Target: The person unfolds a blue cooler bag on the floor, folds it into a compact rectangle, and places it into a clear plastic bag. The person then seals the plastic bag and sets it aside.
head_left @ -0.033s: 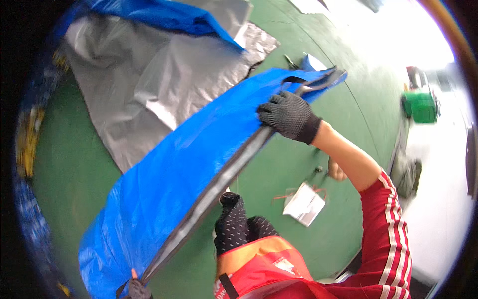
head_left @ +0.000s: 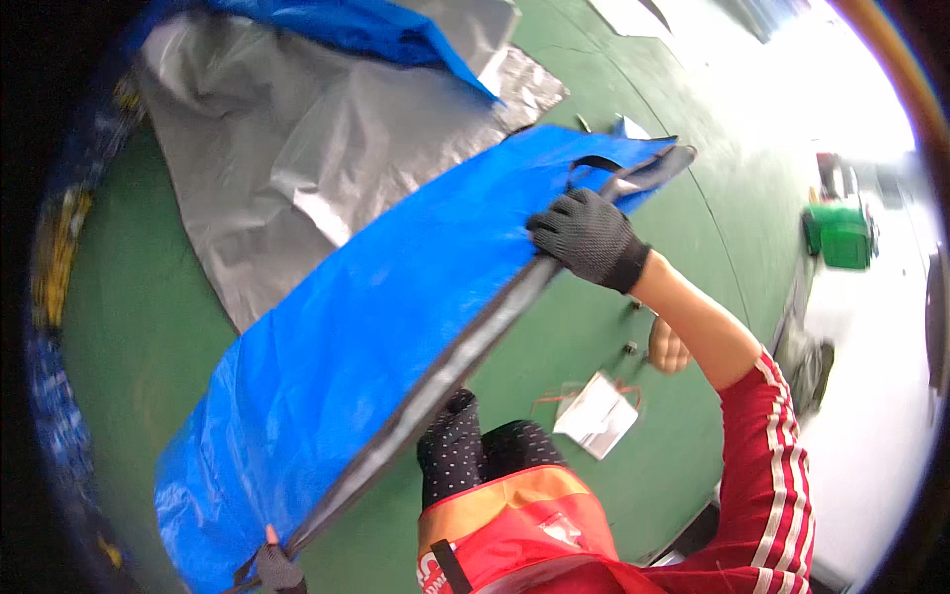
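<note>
A long blue tarp (head_left: 366, 317) with a dark hemmed edge and a grey underside stretches slantwise in front of me. My right hand (head_left: 591, 238), in a dark knitted glove, is closed on its edge towards the far right end, beside a black strap loop. At the lower left, my left hand (head_left: 279, 571) pinches the near corner of the same edge; its glove leaves a fingertip bare. Between the two hands the tarp hangs fairly taut, above the green floor. Part of the left hand is cut off by the picture's lower rim.
Behind it, a silver-grey sheet (head_left: 277, 148) with a blue fold (head_left: 366, 35) lies on the green floor (head_left: 683, 426). A white paper (head_left: 596, 416) lies right of my legs, near a round brownish object (head_left: 669, 346). A green bin (head_left: 843, 238) stands at the far right.
The view has shifted slightly. My right hand and the tarp's far end appear a little farther right and lower; both hands keep their hold.
</note>
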Tool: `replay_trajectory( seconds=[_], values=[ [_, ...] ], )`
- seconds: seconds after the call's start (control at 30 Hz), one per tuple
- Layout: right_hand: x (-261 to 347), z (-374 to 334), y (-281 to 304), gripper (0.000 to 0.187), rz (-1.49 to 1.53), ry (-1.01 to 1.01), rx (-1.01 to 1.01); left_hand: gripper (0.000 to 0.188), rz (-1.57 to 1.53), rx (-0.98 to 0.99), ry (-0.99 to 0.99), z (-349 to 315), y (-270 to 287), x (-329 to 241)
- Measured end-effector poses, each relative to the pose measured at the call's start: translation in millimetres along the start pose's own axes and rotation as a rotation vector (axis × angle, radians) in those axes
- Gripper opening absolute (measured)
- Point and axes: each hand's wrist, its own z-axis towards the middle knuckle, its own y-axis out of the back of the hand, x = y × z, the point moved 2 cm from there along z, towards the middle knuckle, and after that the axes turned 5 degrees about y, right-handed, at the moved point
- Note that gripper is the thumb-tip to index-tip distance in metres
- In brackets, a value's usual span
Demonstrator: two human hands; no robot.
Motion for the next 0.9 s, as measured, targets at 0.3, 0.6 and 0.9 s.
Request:
replay_trajectory(
  seconds=[0.3, 0.6, 0.9],
  values=[
    [-31, -124, -194, 0.017, 0.054, 0.23, -0.012, 0.078, 0.059, 0.318, 0.224, -71, -158, -272],
    [-38, -245, -351, 0.028, 0.132, 0.496, 0.206, 0.059, 0.137, 0.709, 0.157, -186, -336, -480],
    [-29, -328, -433, 0.042, 0.068, 0.47, 0.028, 0.07, -0.33, -0.147, 0.317, -222, -470, -650]
  ],
)
